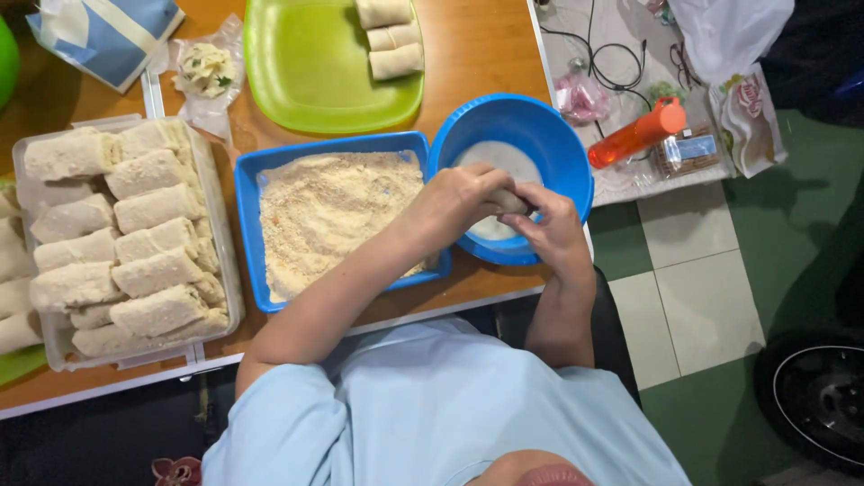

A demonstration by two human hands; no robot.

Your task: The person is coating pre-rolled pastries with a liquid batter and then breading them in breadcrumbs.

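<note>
Holding a pale roll (pixel 511 202) over the blue bowl (pixel 558 144), both hands meeting right above the white liquid (pixel 504 157) inside. Left hand (pixel 454 202) closed over the near end of the roll, fingers curled down and pressed together around it. Right hand (pixel 553 229) coming in from the other side, fingers pinching the far end, thumb side tucked under. Only a short stretch of roll showing between the two hands, just above the bowl's near rim.

Looks soft and light, that roll: thin wrapper, probably damp and slippery if it has touched the liquid, likely to tear or unroll under a hard squeeze. Best held at both ends with gentle, even pressure, seam kept shut.

Just left of the bowl, touching it: a blue square tray (pixel 247 216) of pale crumbs (pixel 333 211). Further left on the bench (pixel 486 45), a clear box (pixel 229 270) packed with crumb-coated rolls (pixel 144 243) in rows. Up top, a green plate (pixel 306 63) with three plain rolls (pixel 389 36) near its right edge. Off to the right, an orange bottle (pixel 634 135) lying on a cluttered grey surface, well apart from the hands.
</note>
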